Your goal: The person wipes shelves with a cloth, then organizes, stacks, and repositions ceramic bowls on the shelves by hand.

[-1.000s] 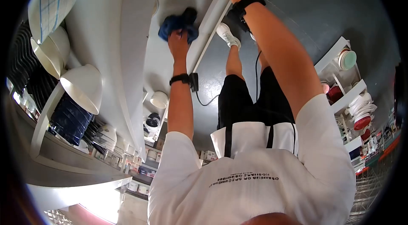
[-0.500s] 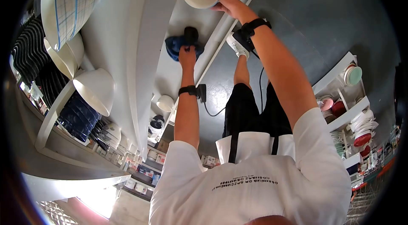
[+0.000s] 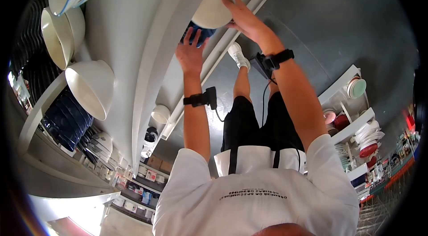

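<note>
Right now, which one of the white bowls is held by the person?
It is the white bowl gripped near its rim by the right hand. The other bowls are not held.

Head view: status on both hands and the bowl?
Right hand gripping white bowl at the rim. Left hand open, fingers spread by blue cloth, contact unclear. Bowl partly hides cloth.

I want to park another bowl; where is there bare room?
On the pale grey upper shelf, between the flared white bowl and the shelf's front edge. A narrower patch of grey lower shelf lies between the left hand and the white round container. Crowded: the dark blue cloth, hemmed by that hand, the cream bowl and the right hand.
</note>
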Tool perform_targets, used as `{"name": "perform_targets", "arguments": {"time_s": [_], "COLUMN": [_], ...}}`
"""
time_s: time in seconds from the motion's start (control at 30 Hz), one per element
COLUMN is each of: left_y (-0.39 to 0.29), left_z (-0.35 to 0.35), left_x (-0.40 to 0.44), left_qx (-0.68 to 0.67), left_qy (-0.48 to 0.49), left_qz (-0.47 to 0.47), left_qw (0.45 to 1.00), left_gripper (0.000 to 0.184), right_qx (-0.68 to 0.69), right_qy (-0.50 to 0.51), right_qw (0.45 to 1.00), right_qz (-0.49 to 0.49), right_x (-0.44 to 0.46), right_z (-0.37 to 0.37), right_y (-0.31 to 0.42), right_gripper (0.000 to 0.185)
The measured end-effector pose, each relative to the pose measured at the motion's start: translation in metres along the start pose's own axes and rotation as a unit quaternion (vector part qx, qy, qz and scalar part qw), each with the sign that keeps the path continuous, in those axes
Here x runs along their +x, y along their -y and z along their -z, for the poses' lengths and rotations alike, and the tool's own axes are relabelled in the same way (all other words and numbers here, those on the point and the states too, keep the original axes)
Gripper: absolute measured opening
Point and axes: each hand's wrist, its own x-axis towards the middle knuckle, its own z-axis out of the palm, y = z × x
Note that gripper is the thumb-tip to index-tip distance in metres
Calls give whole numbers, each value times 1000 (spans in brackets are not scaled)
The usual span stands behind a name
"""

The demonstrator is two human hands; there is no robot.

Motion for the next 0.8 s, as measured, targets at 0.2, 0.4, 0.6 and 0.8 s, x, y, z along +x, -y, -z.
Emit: {"name": "perform_targets", "arguments": {"time_s": [0.2,0.4,0.6,0.8], "left_y": [-32,-33,-31,-29], "left_z": [59,111,170,240], "left_x": [-56,-77,-99,-117], "left_qx": [224,317,267,190], "left_qy": [44,-197,-295,-302], "left_qz": [-43,53,67,129], "left_qw": [973,926,915,925], "left_gripper": [102,86,74,72], "right_qx": [-93,-90,-84,-147], "right_qy": [79,130,130,138], "right_qw": [992,987,979,974], "right_qz": [33,-28,-130,-105], "right_x": [-4,-2,-13,-28], "right_z": [-62,-136,-191,-218], "right_y": [-81,-199,-239,-286], "right_gripper": [65,65,71,74]}}
